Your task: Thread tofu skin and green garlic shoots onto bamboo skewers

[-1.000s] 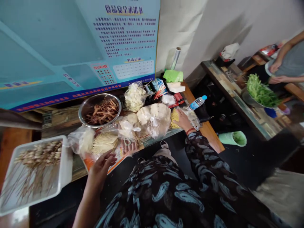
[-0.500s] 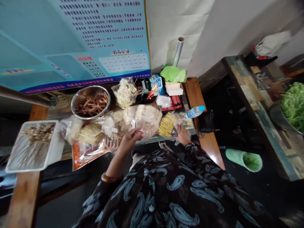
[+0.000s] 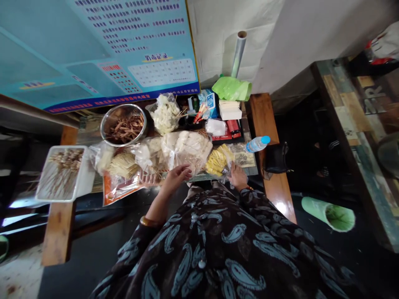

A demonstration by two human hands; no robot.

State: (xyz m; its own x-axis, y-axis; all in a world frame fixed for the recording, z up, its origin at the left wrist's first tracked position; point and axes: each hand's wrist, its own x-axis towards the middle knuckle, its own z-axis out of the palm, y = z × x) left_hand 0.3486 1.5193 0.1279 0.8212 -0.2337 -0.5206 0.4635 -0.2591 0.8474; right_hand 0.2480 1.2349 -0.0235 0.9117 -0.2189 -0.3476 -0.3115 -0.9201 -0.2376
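Observation:
My left hand (image 3: 176, 178) is raised at the table's near edge, fingers apart and holding nothing, just in front of a clear bag of pale sheets (image 3: 191, 149). My right hand (image 3: 238, 176) is at the right edge of a clear bag of yellow pieces (image 3: 219, 160), its fingers closed on the plastic. Left of my left hand are skewers in plastic (image 3: 151, 174) and a bag of pale strips (image 3: 123, 165) over an orange-edged package (image 3: 116, 193). A blue-capped bottle (image 3: 257, 144) stands behind my right hand.
A steel bowl of brown strips (image 3: 124, 124), a bag of white florets (image 3: 166, 115) and a tissue box (image 3: 230, 111) line the back. A white tray of skewers (image 3: 62, 174) sits left. Benches and a green bin (image 3: 330, 214) flank the right.
The camera view has shifted, so the table items appear further right at the left side. My right hand has drawn slightly toward the yellow bag; my left hand stays raised nearby.

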